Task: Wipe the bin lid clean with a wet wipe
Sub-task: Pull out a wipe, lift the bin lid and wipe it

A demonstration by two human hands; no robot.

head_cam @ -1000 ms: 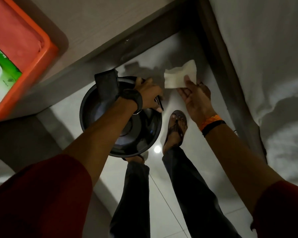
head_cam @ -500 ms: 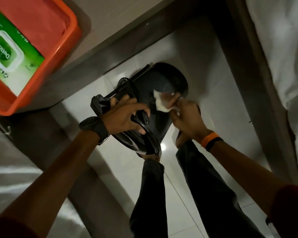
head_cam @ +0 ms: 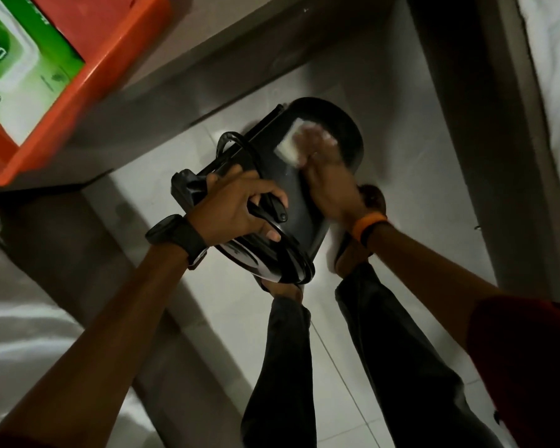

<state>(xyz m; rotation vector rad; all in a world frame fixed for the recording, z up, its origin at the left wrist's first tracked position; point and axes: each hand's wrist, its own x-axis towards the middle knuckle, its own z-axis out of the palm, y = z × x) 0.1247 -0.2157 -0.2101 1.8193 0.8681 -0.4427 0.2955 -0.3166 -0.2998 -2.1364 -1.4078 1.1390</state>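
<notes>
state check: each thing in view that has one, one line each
bin lid: open, swung up, being wiped
wet wipe: pressed on the lid, motion-blurred
right hand: flat on the wipe
left hand: grip closed on the bin rim and handle
wipes pack: in the orange tray, flap looks shut

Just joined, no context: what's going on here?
A person is wiping a black bin's lid. The left hand grips the bin at its rim, tilting it. The right hand presses a white wet wipe on the lid, blurred mid-stroke. A wipes pack sits in an orange tray.
</notes>
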